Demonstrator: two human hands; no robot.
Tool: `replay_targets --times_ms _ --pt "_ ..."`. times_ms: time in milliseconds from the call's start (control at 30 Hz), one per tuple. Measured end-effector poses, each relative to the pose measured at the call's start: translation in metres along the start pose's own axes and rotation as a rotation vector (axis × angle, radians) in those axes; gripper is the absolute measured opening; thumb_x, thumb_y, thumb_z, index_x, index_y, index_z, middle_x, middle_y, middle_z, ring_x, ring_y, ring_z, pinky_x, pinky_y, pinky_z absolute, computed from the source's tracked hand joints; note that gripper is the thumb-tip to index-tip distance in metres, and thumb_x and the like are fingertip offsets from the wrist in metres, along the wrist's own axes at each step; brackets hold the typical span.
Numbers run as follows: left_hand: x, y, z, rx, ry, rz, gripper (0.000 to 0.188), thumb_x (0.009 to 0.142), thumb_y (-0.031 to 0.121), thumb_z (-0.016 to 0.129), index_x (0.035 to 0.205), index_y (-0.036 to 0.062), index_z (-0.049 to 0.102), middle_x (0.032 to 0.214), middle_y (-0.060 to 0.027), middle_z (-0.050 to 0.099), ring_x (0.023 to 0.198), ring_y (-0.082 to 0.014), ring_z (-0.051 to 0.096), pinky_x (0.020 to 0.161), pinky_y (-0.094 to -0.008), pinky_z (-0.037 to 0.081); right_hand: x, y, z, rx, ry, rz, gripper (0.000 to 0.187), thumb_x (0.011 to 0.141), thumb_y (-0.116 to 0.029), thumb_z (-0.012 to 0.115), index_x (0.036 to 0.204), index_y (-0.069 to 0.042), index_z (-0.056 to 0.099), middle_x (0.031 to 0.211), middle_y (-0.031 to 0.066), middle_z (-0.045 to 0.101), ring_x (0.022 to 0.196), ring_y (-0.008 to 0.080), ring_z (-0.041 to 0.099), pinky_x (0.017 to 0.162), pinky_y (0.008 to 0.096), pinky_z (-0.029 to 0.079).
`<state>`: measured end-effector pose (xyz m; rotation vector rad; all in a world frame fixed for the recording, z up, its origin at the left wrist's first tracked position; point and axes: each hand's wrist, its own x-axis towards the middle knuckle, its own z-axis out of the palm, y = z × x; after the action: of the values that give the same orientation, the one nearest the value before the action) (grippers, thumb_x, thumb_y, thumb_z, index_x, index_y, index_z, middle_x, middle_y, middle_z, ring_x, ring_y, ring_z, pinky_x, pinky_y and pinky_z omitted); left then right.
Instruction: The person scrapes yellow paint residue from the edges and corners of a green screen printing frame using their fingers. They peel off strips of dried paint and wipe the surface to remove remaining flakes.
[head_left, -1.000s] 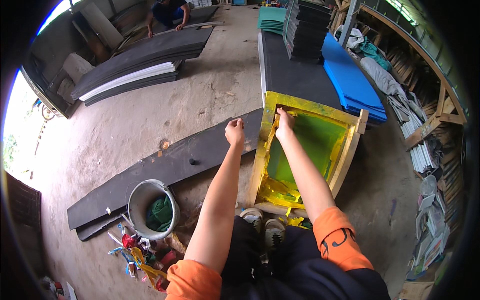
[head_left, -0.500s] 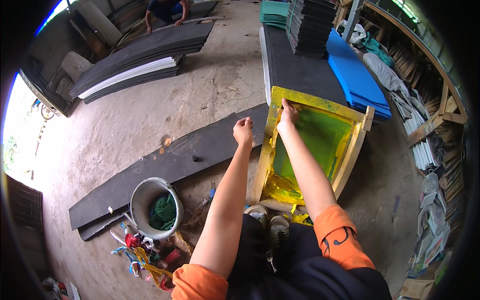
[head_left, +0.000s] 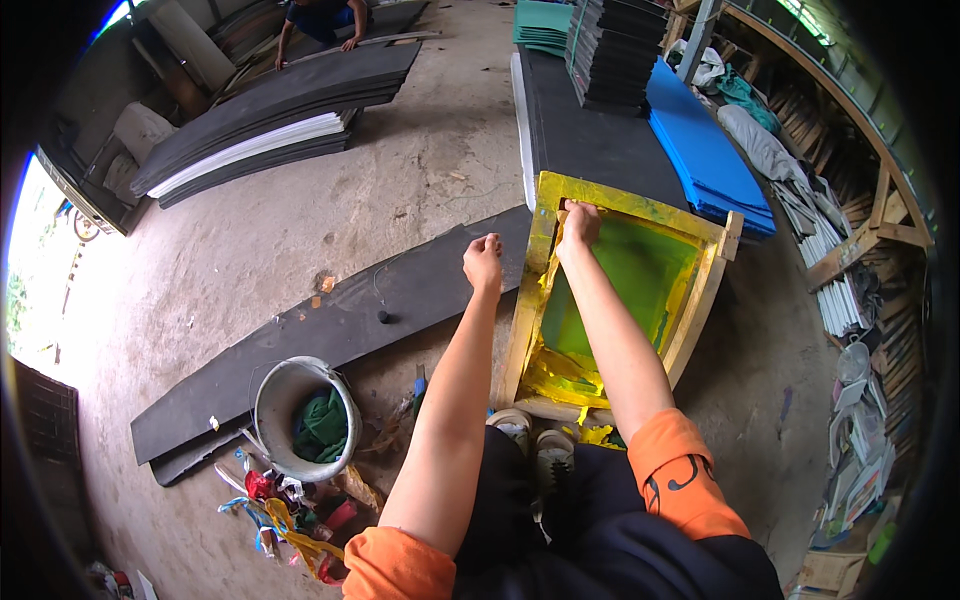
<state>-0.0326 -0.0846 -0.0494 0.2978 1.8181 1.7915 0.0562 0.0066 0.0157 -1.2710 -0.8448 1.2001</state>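
"Where's the yellow-edged frame (head_left: 640, 204)?"
"Right of centre. My right hand (head_left: 578, 230) is at its upper-left inner corner; I can't tell that grip."
"Left hand (head_left: 483, 264)?"
"Mid-view, grip narrow, fingers curled."

The top edge crops a co-worker (head_left: 326, 20) and the right forearm (head_left: 615, 330) partly hides the framed screen (head_left: 640, 262).

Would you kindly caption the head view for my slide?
Right hand at a yellow-stained rectangular wooden frame, left hand alongside.
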Motion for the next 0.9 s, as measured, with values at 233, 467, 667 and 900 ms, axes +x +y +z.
replay_targets --times_ms 233,467,667,900 --pt "0.003 -0.003 0.008 0.004 -0.013 0.054 0.024 0.089 0.023 0.058 0.094 0.0026 0.069 0.080 -0.0055 0.069 0.072 -0.0118 0.065 0.070 -0.0260 0.049 0.005 -0.002 0.004 0.180 0.089 0.055 0.011 0.083 -0.009 0.056 0.089 0.000 0.053 0.084 0.0115 0.062 0.086 0.0194 0.059 0.077 0.0366 0.046" --pt "0.000 -0.003 0.002 0.025 -0.022 0.065 0.025 0.090 0.025 0.057 0.094 0.0035 0.069 0.080 -0.0050 0.069 0.073 -0.0122 0.066 0.071 -0.0264 0.049 -0.006 -0.008 -0.037 -0.673 -0.152 -0.541 0.025 0.087 -0.024 0.062 0.095 -0.003 0.052 0.085 0.0093 0.059 0.086 0.0227 0.059 0.069 0.0392 0.048" --pt "0.002 -0.001 0.000 0.057 -0.017 0.097 0.025 0.089 0.025 0.058 0.095 0.0042 0.069 0.081 -0.0060 0.070 0.074 -0.0124 0.066 0.072 -0.0267 0.049 0.012 -0.010 -0.041 -0.860 -0.087 -1.357 0.029 0.079 -0.019 0.070 0.097 -0.002 0.055 0.101 0.0097 0.051 0.092 0.0270 0.053 0.074 0.0378 0.047" --pt "-0.012 0.024 0.011 0.187 -0.169 0.297 0.032 0.087 0.029 0.063 0.104 0.0022 0.065 0.098 -0.0121 0.067 0.092 -0.0190 0.063 0.081 -0.0301 0.048 0.024 -0.012 -0.037 -0.852 -0.167 -1.169 0.018 0.086 -0.016 0.061 0.084 0.001 0.059 0.104 0.0107 0.052 0.094 0.0286 0.055 0.073 0.0380 0.050"
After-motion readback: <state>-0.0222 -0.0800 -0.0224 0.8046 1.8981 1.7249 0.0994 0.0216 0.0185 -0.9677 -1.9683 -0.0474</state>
